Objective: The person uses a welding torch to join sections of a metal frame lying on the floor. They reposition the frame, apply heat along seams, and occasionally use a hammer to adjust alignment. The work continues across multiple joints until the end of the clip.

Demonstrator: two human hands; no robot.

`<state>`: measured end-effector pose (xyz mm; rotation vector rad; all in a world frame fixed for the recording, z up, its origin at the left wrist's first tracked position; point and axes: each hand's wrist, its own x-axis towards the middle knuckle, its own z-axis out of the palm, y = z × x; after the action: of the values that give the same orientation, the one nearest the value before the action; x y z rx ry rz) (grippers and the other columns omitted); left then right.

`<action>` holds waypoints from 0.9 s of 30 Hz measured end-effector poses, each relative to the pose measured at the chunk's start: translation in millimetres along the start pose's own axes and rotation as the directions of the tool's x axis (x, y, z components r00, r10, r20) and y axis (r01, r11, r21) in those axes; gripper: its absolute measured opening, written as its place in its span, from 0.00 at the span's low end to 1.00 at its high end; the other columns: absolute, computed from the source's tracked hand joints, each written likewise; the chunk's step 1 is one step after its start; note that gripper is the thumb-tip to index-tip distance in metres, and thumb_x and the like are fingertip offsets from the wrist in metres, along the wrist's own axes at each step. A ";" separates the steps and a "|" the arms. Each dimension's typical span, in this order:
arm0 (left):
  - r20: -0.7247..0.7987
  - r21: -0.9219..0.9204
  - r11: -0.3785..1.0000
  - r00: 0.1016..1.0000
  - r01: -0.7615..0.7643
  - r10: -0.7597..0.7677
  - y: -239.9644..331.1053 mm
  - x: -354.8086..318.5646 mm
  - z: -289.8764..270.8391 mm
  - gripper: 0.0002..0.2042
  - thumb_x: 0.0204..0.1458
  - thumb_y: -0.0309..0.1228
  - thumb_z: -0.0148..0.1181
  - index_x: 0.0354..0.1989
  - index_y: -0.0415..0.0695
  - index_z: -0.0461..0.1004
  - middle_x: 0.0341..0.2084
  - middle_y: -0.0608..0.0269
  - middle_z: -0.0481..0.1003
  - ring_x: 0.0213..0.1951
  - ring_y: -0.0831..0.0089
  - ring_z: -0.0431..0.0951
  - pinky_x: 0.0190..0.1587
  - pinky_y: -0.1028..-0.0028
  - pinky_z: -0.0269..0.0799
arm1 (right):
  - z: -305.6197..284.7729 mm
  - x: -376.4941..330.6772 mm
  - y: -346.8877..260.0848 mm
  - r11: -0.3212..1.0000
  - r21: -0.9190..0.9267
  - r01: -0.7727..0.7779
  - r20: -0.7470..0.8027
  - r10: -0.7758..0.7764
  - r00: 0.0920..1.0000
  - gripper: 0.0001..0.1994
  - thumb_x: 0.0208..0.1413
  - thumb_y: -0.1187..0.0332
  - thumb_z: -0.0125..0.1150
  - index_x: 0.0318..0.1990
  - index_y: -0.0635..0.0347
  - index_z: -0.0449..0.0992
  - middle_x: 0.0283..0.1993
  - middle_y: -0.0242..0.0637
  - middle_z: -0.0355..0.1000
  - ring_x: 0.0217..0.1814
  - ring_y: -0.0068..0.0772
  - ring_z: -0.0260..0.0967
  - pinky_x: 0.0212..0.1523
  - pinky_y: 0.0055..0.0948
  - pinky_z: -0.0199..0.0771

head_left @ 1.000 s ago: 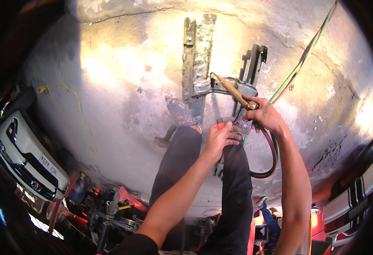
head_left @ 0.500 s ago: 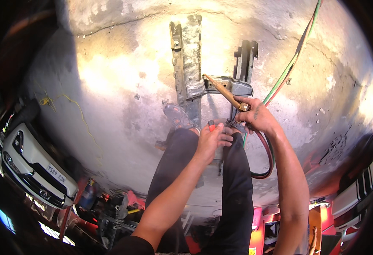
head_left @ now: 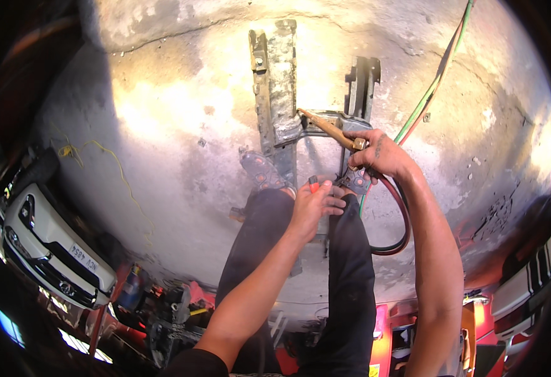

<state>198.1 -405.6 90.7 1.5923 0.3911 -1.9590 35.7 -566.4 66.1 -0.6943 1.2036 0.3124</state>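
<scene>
- Nearest the camera, two bare forearms are seen rising from the lower edge, above legs in dark trousers (head_left: 351,283).
- The left hand (head_left: 313,204) is closed around a small red lighter (head_left: 313,184), pinched between thumb and fingers just above the knees.
- The right hand (head_left: 382,157) is wrapped firmly around the handle of a brass cutting torch (head_left: 326,127), whose tip is angled up and left towards a metal part.
- A red hose (head_left: 401,213) is looped down from the torch beside the right forearm; a green hose (head_left: 439,81) is run away to the upper right.
- Just beyond the hands, a dusty shoe (head_left: 260,171) is set on the concrete floor (head_left: 162,125).
- Farther out, a long grey metal bracket (head_left: 275,88) is laid on the floor, with a dark metal frame (head_left: 360,81) beside it.
- At the far left, the front of a white car (head_left: 43,245) is seen.
</scene>
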 end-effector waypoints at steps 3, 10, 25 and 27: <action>0.011 -0.010 1.000 1.000 0.003 -0.003 -1.5 -0.5 2.0 0.13 0.66 0.34 0.52 0.45 0.33 0.72 0.38 0.51 0.78 0.35 0.63 0.82 0.36 0.65 0.81 | -20.1 17.3 -11.8 0.998 -0.055 -0.043 0.051 0.046 0.998 0.37 0.42 0.75 0.63 0.66 0.70 0.66 0.20 0.41 0.73 0.14 0.29 0.69 0.14 0.29 0.67; 0.034 -0.081 0.997 0.999 -0.004 0.007 -2.7 -1.8 3.2 0.14 0.67 0.34 0.51 0.54 0.38 0.67 0.35 0.53 0.79 0.31 0.69 0.81 0.32 0.72 0.79 | -44.0 49.5 -25.1 0.993 -0.117 -0.008 0.131 0.024 0.991 0.34 0.43 0.75 0.68 0.63 0.71 0.69 0.26 0.40 0.76 0.16 0.28 0.69 0.14 0.28 0.69; 0.010 -0.142 0.989 0.999 -0.043 0.045 -8.5 -5.6 -3.4 0.11 0.67 0.34 0.52 0.50 0.40 0.68 0.35 0.53 0.79 0.31 0.68 0.81 0.32 0.70 0.80 | -31.3 22.6 -15.9 1.000 0.011 -0.025 0.125 0.024 0.992 0.34 0.46 0.76 0.66 0.66 0.69 0.66 0.27 0.39 0.76 0.16 0.25 0.69 0.15 0.25 0.70; 0.002 -0.137 0.990 0.999 -0.039 0.039 -8.9 -6.1 -3.9 0.11 0.67 0.34 0.52 0.51 0.40 0.69 0.35 0.53 0.79 0.31 0.68 0.81 0.32 0.70 0.80 | -25.0 21.4 -15.6 1.000 -0.008 -0.006 0.102 0.007 0.995 0.34 0.47 0.75 0.64 0.66 0.67 0.66 0.28 0.37 0.76 0.16 0.22 0.67 0.15 0.23 0.68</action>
<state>196.6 -394.8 94.5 1.4970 0.4786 -1.8648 33.4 -597.1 46.6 -0.6732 1.1079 0.3542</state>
